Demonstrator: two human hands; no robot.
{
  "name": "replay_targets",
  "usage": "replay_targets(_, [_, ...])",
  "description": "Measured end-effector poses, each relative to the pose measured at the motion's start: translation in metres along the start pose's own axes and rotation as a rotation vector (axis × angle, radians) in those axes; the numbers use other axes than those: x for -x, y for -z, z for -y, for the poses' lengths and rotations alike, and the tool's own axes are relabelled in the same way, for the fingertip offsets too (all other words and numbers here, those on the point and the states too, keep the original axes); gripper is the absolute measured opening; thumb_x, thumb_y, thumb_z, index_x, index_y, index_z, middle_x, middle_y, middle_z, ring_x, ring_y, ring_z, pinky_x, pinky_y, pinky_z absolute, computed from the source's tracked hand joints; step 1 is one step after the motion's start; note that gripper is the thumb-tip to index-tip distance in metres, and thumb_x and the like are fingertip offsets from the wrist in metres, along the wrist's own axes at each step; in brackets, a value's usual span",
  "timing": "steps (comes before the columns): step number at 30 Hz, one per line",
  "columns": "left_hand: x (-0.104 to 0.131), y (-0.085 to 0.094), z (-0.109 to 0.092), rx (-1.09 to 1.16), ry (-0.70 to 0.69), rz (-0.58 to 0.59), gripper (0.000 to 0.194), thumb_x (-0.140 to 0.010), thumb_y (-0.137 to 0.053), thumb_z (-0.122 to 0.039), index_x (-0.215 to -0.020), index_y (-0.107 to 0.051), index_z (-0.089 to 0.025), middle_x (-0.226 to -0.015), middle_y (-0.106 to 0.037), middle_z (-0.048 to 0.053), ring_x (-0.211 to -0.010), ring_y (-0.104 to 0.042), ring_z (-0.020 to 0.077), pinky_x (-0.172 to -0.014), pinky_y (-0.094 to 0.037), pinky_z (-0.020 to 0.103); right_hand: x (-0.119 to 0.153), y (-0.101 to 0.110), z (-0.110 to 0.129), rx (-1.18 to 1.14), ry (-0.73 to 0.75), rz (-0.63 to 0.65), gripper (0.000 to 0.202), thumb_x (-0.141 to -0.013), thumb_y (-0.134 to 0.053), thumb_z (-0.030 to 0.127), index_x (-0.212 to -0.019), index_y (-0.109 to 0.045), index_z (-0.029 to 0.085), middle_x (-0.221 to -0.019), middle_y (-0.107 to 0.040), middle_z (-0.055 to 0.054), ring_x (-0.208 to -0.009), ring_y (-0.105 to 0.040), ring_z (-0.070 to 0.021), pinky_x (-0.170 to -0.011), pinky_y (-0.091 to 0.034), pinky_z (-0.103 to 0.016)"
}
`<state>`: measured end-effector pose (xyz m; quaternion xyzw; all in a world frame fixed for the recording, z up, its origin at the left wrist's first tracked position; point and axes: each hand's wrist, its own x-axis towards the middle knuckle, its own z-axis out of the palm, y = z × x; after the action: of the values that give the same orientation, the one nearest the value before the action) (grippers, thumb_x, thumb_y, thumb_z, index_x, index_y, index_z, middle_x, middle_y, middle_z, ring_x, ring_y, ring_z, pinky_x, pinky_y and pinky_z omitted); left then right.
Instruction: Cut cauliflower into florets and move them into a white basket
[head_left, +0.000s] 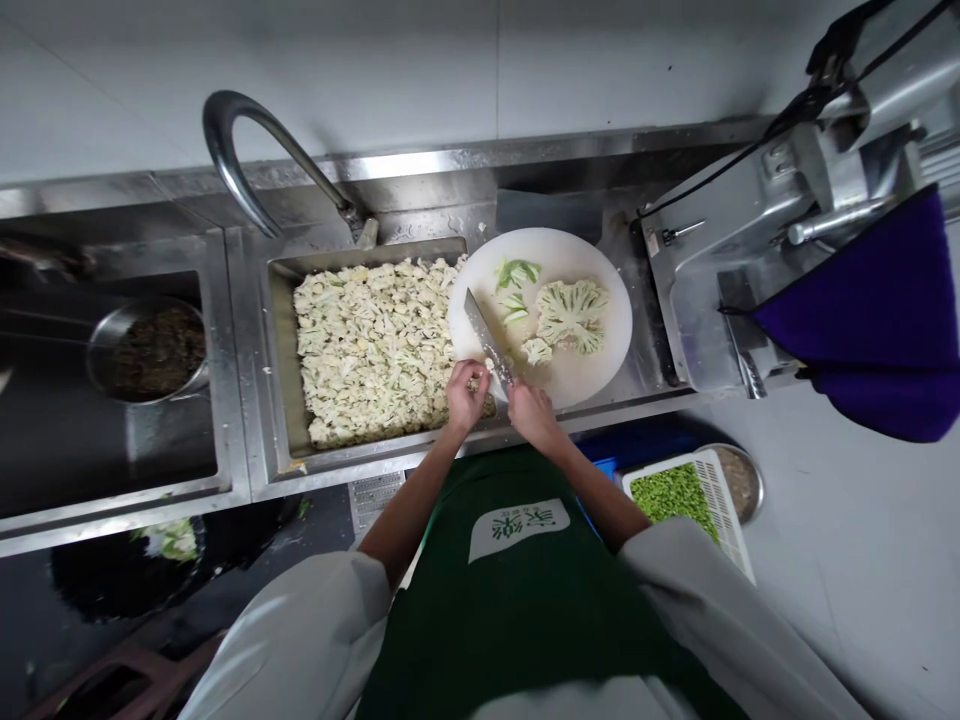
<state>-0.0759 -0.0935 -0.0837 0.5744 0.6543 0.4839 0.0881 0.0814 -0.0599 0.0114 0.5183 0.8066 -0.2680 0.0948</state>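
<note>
Right hand (531,412), bare: fingers wrapped round the handle of one knife (484,330), its blade slanting far-left across the board, pale crumbs on the steel near the handle. Left hand (466,394), bare: fingers curled in, thumb near the fingertips, just beside the blade at the board's near left edge; a pale bit shows there, but from my end of the head feed I cannot tell whether it is gripped.

Cutting board (562,255): one, white, rounded, overlapping the right end of the basin. On it I count one large cauliflower piece (574,315), right of the knife; one small floret (537,351), at its near left; green leaf scraps (517,272), toward the far side.

Basin (283,350): one, metal, spread thickly with chopped cauliflower (375,350). Faucet (241,106): one, curved, behind it.

Further left I log one metal bowl (100,352), brown contents, in a second sink (45,430). Low on my right: one white basket (726,480) of chopped greens (675,497).
</note>
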Motion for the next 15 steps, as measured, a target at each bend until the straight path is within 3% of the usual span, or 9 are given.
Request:
replay_targets(5, [-0.028, -0.007, -0.008, -0.036, -0.037, -0.044, 0.016, -0.103, -0.056, -0.028, -0.098, -0.069, -0.021, -0.099, -0.072, 0.008, -0.096, -0.068, 0.0219, -0.089, -0.056, 0.038, 0.027, 0.016, -0.05, 0.031, -0.153, -0.157, 0.034, -0.111, -0.031, 0.026, -0.124, -0.058, 0.009, -0.098, -0.077, -0.019, -0.089, -0.074, -0.0261, -0.074, -0.047, -0.029])
replay_targets(7, [-0.051, -0.024, -0.013, -0.039, -0.084, 0.057, 0.017, -0.102, -0.057, -0.027, -0.108, -0.073, -0.022, -0.109, -0.075, 0.01, -0.107, -0.068, 0.026, -0.093, -0.055, 0.044, 0.04, 0.015, -0.072, 0.028, -0.21, -0.249, 0.033, -0.112, -0.032, 0.027, -0.119, -0.058, 0.008, -0.09, -0.076, -0.018, -0.081, -0.073, -0.0247, -0.067, -0.041, -0.028])
replay_targets(9, [-0.072, -0.044, -0.017, -0.054, -0.114, 0.248, 0.019, -0.097, -0.065, -0.025, -0.113, -0.075, -0.023, -0.117, -0.076, 0.01, -0.12, -0.064, 0.0328, -0.097, -0.052, 0.052, 0.053, 0.012, -0.092, 0.021, -0.258, -0.316, 0.032, -0.112, -0.033, 0.027, -0.114, -0.059, 0.009, -0.085, -0.075, -0.016, -0.073, -0.07, -0.0228, -0.063, -0.035, -0.027])
replay_targets(11, [-0.082, -0.06, -0.018, -0.089, -0.091, 0.412, 0.018, -0.092, -0.072, -0.023, -0.109, -0.077, -0.024, -0.112, -0.078, 0.01, -0.124, -0.062, 0.0383, -0.099, -0.048, 0.059, 0.063, 0.006, -0.108, 0.011, -0.29, -0.327, 0.031, -0.111, -0.035, 0.027, -0.11, -0.06, 0.01, -0.081, -0.074, -0.014, -0.067, -0.067, -0.0209, -0.06, -0.03, -0.028])
replay_targets(13, [-0.08, -0.065, -0.016, -0.115, -0.039, 0.471, 0.012, -0.089, -0.076, -0.022, -0.101, -0.078, -0.023, -0.097, -0.078, 0.009, -0.119, -0.063, 0.0394, -0.1, -0.045, 0.063, 0.072, -0.002, -0.118, 0.007, -0.295, -0.3, 0.03, -0.11, -0.036, 0.027, -0.107, -0.061, 0.01, -0.078, -0.073, -0.012, -0.063, -0.065, -0.0197, -0.059, -0.027, -0.028])
replay_targets(15, [-0.069, -0.062, -0.012, -0.113, 0.0, 0.427, 0.008, -0.09, -0.078, -0.025, -0.097, -0.077, -0.022, -0.085, -0.075, 0.008, -0.112, -0.064, 0.0378, -0.101, -0.041, 0.065, 0.081, -0.011, -0.123, 0.006, -0.273, -0.258, 0.029, -0.11, -0.037, 0.027, -0.106, -0.061, 0.012, -0.077, -0.073, -0.011, -0.061, -0.063, -0.0189, -0.059, -0.024, -0.028])
